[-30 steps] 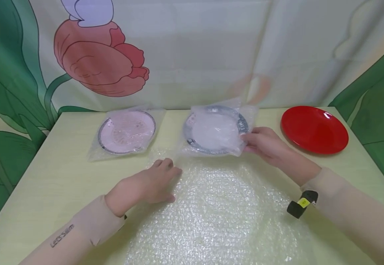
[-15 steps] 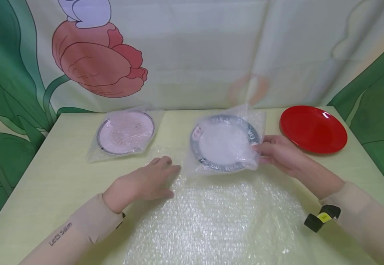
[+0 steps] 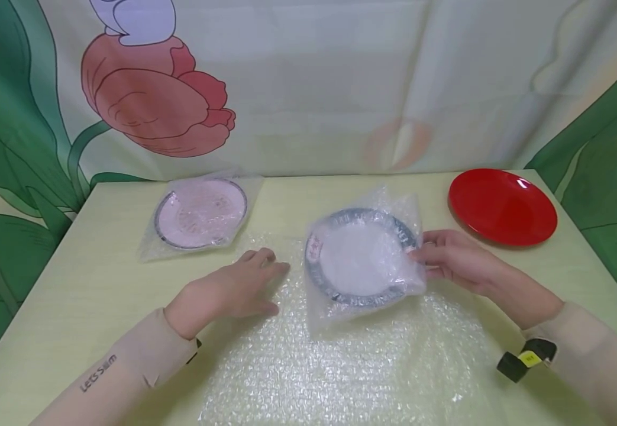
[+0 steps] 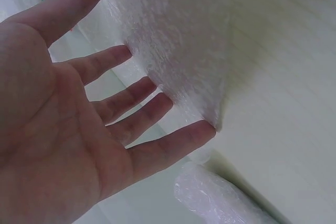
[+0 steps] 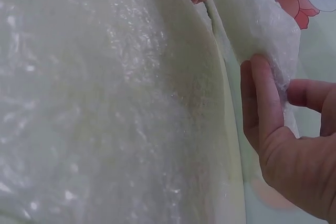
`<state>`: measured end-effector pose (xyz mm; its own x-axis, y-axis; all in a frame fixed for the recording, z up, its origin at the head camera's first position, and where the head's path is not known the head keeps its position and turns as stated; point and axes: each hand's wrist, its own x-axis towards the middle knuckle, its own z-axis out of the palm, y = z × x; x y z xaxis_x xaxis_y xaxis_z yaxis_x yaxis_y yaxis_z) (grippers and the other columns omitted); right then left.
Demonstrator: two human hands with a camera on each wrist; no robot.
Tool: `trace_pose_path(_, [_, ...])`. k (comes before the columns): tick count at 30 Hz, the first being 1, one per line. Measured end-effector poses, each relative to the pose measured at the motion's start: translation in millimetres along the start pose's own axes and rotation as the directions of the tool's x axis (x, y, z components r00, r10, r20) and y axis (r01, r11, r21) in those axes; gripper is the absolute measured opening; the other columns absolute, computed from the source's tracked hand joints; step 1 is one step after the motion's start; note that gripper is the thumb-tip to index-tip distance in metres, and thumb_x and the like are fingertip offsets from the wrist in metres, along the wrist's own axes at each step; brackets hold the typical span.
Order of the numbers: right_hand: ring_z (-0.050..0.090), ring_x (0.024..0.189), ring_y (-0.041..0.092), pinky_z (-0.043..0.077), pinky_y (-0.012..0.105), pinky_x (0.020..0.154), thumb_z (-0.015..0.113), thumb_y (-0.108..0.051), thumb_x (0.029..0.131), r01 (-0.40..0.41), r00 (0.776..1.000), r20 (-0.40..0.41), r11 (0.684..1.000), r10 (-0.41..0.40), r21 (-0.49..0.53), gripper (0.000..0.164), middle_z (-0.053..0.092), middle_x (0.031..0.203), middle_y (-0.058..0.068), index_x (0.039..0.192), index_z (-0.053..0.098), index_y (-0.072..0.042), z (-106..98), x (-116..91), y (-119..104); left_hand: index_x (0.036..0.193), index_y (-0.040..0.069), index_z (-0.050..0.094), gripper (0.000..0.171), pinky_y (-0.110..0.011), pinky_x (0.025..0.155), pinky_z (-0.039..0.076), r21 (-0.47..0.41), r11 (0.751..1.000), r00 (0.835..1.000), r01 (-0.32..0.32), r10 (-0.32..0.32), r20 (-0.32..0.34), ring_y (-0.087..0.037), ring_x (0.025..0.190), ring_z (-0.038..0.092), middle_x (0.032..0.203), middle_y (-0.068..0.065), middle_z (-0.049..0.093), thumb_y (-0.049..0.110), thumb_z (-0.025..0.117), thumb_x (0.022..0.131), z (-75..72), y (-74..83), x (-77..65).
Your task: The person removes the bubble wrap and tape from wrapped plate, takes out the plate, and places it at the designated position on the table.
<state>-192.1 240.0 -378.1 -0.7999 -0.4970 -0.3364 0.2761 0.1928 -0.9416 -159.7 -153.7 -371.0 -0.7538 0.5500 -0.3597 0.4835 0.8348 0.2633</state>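
Observation:
A plate (image 3: 361, 257) with a blue-grey patterned rim sits inside a clear bubble-wrap sleeve. My right hand (image 3: 459, 260) pinches the right edge of that sleeve, thumb on top and fingers beneath, as the right wrist view also shows. The wrapped plate is held over a large bubble-wrap sheet (image 3: 308, 367) spread on the table. With fingers spread and fairly straight, my left hand (image 3: 233, 293) rests its fingertips on the left part of this sheet. In the left wrist view the left fingertips (image 4: 207, 129) touch the sheet's edge.
Back left on the table (image 3: 63, 284) lies a second wrapped plate (image 3: 202, 214), pinkish with a dark rim. At the back right is a bare red plate (image 3: 502, 207). A printed curtain (image 3: 308, 89) hangs behind the table's far edge.
My right hand has brought the blue-rimmed wrapped plate from the table's back toward me and slightly right, above the sheet. The left hand has stayed in place.

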Motion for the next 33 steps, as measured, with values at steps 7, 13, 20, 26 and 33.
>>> trace_pose_path(7, [0.068,0.101,0.024,0.059,0.035,0.089,0.059,-0.007,0.102,-0.007,0.997,0.08,1.0,0.009,-0.026,0.048,0.065,0.118,0.014,0.139,0.041,0.017,1,0,4,0.155,0.01,0.043,0.074,-0.056,0.098,0.051,-0.014,1.0,1.0,0.006,-0.006,-0.012,-0.042,0.14,0.038,0.154,-0.022,0.035,0.032,0.078,0.093,0.5,-0.8,-0.5])
trace_pose_path(13, [0.067,0.096,0.022,0.058,0.032,0.086,0.061,-0.01,0.1,-0.051,0.996,0.074,0.996,0.057,-0.077,0.059,0.066,0.114,0.012,0.146,0.034,0.017,3,-3,5,0.154,0.011,0.043,0.073,-0.055,0.097,0.052,0.006,1.0,1.0,-0.007,0.007,-0.022,-0.042,0.138,0.04,0.153,-0.022,0.037,0.033,0.077,0.093,-0.2,-0.8,-1.6])
trace_pose_path(20, [0.068,0.09,0.022,0.059,0.034,0.082,0.06,-0.008,0.101,-0.035,0.989,0.143,0.996,0.047,-0.082,0.053,0.069,0.104,0.012,0.14,0.038,0.02,6,3,10,0.153,0.01,0.044,0.072,-0.056,0.1,0.05,0.01,1.0,0.999,-0.015,0.016,-0.034,-0.042,0.138,0.04,0.153,-0.022,0.038,0.033,0.077,0.093,-1.8,-1.4,-2.2])
trace_pose_path(26, [0.069,0.09,0.02,0.058,0.033,0.084,0.062,-0.009,0.1,-0.053,0.986,0.154,0.992,0.07,-0.115,0.065,0.071,0.103,0.011,0.146,0.028,0.021,11,5,12,0.152,0.009,0.045,0.072,-0.056,0.096,0.052,0.021,0.999,0.999,-0.024,0.025,-0.04,-0.042,0.136,0.042,0.151,-0.022,0.039,0.033,0.077,0.093,-3.0,-1.3,-2.4])
trace_pose_path(33, [0.07,0.098,0.027,0.058,0.035,0.088,0.062,-0.012,0.102,0.014,0.991,0.133,0.98,0.013,-0.199,0.048,0.071,0.112,0.017,0.137,0.047,0.017,16,8,11,0.152,0.01,0.045,0.072,-0.055,0.092,0.054,0.03,0.999,0.999,-0.014,0.015,-0.039,-0.041,0.135,0.043,0.151,-0.021,0.039,0.035,0.077,0.093,-3.1,-0.8,-1.8])
